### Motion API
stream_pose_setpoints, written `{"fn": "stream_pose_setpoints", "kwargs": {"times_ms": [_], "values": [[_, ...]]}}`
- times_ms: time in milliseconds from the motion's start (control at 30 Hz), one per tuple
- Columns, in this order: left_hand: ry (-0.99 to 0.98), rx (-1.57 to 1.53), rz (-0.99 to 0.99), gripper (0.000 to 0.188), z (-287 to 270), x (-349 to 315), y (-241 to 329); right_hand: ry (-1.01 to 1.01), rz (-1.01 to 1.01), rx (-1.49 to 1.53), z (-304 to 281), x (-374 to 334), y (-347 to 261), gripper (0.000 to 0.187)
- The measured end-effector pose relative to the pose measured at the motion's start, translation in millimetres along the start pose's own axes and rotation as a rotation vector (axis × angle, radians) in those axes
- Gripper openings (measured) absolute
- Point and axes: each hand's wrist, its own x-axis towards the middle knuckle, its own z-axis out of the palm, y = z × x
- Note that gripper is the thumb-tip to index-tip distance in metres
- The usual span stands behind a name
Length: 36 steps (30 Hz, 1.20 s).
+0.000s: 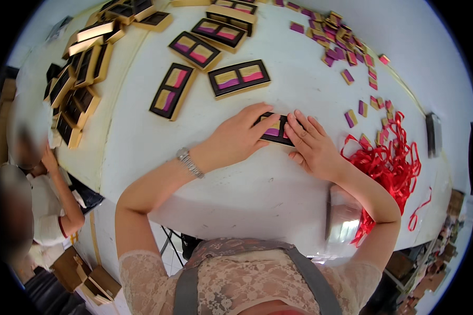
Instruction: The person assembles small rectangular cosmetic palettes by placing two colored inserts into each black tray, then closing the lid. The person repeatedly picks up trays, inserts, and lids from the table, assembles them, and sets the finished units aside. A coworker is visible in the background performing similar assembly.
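Straight ahead on the white table, a small two-compartment box with black inside and gold sides lies between my hands. My left hand grips its left end, fingers on the far edge and thumb on the near one. A purple-and-gold packet shows in the left compartment. My right hand lies over the right compartment, its fingers stretched out and mostly covering a bit of pink. Just beyond, a filled box holds one purple-and-gold and one pink-and-gold packet.
More filled boxes stand on the table beyond my left hand. Empty boxes pile up far left. Loose packets scatter far right. Tangled red ribbon lies beside my right arm. Another person sits at left.
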Motion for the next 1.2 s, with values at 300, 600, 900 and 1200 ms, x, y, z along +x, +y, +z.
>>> {"fn": "stream_pose_setpoints", "kwargs": {"times_ms": [300, 600, 900, 1200], "values": [[0.487, 0.514, -0.3, 0.051, -145, -56, -40, 0.117, -0.297, 0.066, 16, 44, -24, 0.058], [0.28, 0.791, -1.381, 0.063, -230, -225, -137, 0.443, -0.09, -0.236, 52, 178, 12, 0.043], [0.199, 0.4, -0.956, 0.06, -116, -146, -4, 0.459, 0.054, -0.324, 16, 71, 73, 0.042], [-0.188, 0.219, 0.187, 0.059, -36, -19, 24, 0.313, 0.632, -0.026, -18, 13, 140, 0.022]]}}
